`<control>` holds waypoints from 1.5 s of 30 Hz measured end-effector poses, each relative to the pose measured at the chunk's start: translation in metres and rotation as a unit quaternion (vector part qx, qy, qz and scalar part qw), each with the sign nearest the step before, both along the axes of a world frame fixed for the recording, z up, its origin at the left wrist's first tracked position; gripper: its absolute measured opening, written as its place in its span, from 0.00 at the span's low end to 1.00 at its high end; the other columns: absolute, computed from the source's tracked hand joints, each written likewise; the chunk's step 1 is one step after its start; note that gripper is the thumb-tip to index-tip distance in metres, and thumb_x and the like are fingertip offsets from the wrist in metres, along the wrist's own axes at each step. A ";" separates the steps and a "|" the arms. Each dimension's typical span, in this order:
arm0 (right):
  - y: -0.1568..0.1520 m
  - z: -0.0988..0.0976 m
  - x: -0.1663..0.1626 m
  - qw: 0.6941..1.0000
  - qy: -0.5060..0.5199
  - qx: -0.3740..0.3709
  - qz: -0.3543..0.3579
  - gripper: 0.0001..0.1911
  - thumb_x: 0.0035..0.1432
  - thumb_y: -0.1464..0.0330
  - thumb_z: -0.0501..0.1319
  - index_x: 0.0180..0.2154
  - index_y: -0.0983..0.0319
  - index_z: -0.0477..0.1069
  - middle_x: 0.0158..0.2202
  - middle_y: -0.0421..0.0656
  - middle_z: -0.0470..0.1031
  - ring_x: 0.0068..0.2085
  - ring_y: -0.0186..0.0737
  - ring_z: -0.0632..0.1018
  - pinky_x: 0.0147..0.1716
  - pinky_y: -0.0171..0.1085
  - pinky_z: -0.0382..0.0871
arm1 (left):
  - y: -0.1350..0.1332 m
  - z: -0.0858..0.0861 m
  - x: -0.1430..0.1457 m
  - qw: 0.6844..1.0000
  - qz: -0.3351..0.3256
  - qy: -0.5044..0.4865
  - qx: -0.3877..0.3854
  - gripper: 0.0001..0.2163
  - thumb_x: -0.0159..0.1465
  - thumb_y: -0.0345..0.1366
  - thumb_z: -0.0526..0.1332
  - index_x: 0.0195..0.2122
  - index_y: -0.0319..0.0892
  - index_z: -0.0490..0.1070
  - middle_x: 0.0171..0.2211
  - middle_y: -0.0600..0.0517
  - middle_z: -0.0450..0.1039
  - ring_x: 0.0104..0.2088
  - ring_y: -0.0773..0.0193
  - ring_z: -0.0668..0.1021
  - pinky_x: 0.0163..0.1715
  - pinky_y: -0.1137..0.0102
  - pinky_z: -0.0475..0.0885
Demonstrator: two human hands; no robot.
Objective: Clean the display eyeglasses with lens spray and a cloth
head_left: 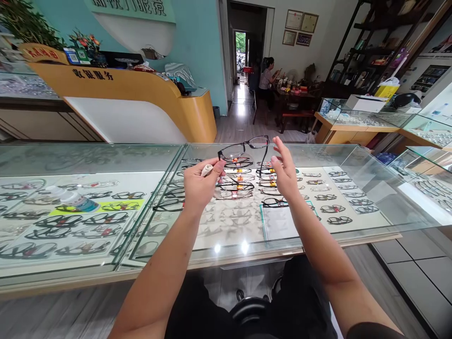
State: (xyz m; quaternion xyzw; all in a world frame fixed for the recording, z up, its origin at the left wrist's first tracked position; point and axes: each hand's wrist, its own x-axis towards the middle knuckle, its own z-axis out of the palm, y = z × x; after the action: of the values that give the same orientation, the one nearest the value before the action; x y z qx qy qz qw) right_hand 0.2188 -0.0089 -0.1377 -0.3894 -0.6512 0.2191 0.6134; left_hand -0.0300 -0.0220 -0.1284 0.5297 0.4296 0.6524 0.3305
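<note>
A pair of black-rimmed eyeglasses (259, 142) is held up above the glass counter. My left hand (198, 186) is closed on it, pinching the left side between thumb and fingers. A small white wad (206, 170), perhaps cloth or tissue, pokes out of the same hand. My right hand (285, 170) is raised beside the right lens with its fingers stretched out, holding nothing. The right temple arm hangs down near its thumb; whether they touch is unclear.
Rows of eyeglasses (333, 208) lie inside the glass display counter (226, 249). A clear bottle with a blue label (76, 201) lies at left, near a yellow-green sheet (136, 205). A teal-edged white sheet (284, 223) is at right. Someone (267, 80) sits at the far table.
</note>
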 end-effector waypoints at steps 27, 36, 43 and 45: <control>0.002 0.131 -0.018 0.936 0.063 0.306 -0.164 0.10 0.75 0.69 0.59 0.52 0.53 0.76 0.46 0.42 0.84 0.47 0.41 0.87 0.43 0.42 0.84 | 0.015 0.124 0.034 0.862 0.244 0.126 0.427 0.13 0.72 0.32 0.68 0.56 0.50 0.83 0.46 0.49 0.86 0.47 0.56 0.88 0.47 0.60 0.83; -0.004 0.125 -0.020 0.943 0.032 0.270 -0.190 0.09 0.74 0.67 0.61 0.50 0.54 0.79 0.46 0.43 0.84 0.45 0.41 0.86 0.43 0.42 0.84 | 0.014 0.120 0.021 0.839 0.278 0.214 0.415 0.14 0.70 0.30 0.70 0.55 0.49 0.85 0.47 0.45 0.86 0.47 0.52 0.87 0.49 0.55 0.82; -0.001 0.125 -0.019 0.926 -0.003 0.298 -0.234 0.09 0.72 0.69 0.60 0.49 0.55 0.79 0.46 0.44 0.80 0.43 0.41 0.83 0.41 0.43 0.83 | 0.010 0.125 0.019 0.869 0.240 0.232 0.365 0.16 0.67 0.46 0.75 0.55 0.54 0.84 0.49 0.46 0.84 0.49 0.51 0.84 0.51 0.54 0.81; 0.000 0.125 -0.019 0.927 -0.010 0.293 -0.233 0.10 0.73 0.68 0.60 0.50 0.55 0.78 0.47 0.45 0.80 0.44 0.42 0.83 0.41 0.43 0.83 | 0.008 0.125 0.019 0.875 0.235 0.234 0.352 0.18 0.65 0.50 0.77 0.55 0.55 0.83 0.50 0.46 0.84 0.51 0.51 0.84 0.53 0.53 0.81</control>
State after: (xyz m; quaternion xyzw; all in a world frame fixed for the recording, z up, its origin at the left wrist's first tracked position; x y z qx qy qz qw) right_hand 0.1999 -0.0093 -0.0129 -0.3352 -0.5834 -0.1347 0.7274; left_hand -0.0115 -0.0136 -0.0032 0.6318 0.3480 0.6760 -0.1505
